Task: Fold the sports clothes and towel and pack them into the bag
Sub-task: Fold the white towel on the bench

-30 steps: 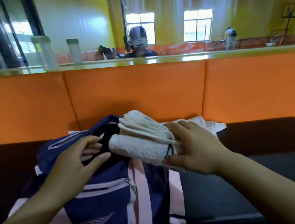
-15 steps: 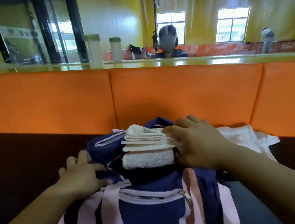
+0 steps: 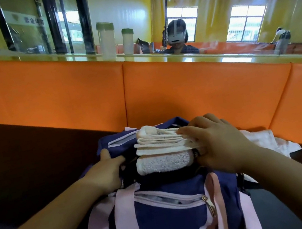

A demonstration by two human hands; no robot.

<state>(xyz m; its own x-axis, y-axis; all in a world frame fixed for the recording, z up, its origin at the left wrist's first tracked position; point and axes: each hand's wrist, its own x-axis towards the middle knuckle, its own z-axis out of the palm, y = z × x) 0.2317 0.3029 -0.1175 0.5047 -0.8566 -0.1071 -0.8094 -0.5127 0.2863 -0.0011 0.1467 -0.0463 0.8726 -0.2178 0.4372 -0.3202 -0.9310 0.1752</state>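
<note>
Navy cloth with pink straps [image 3: 127,219] makes up the bag [image 3: 164,219], which sits in the near middle of the head view on a dark bench [image 3: 22,157] with its top mouth wide open. A folded white towel [image 3: 163,152] lies across that mouth, stacked in several layers with a rougher rolled part underneath. It is part way in, and its upper folds stand above the rim. The right hand [image 3: 215,143] grips the towel's right end, fingers spread over the top layers and the thumb side tucked below. The left hand [image 3: 106,172] holds the left edge of the opening, thumb on top and fingers curled round the fabric, so the mouth is held apart. Just right of the bag, touching its far side, a white garment [image 3: 261,139] lies loose and unfolded on the bench, against the orange padding [image 3: 202,89]. Far behind, 2 bottles [image 3: 106,39] stand on a ledge. The step in hand looks like packing the towel. The next move likely calls for pressing the bundle down and to the left until it sits below the rim, without letting the folds slip apart, while the left hand holds the mouth wide. The white garment would then need folding and packing.
</note>
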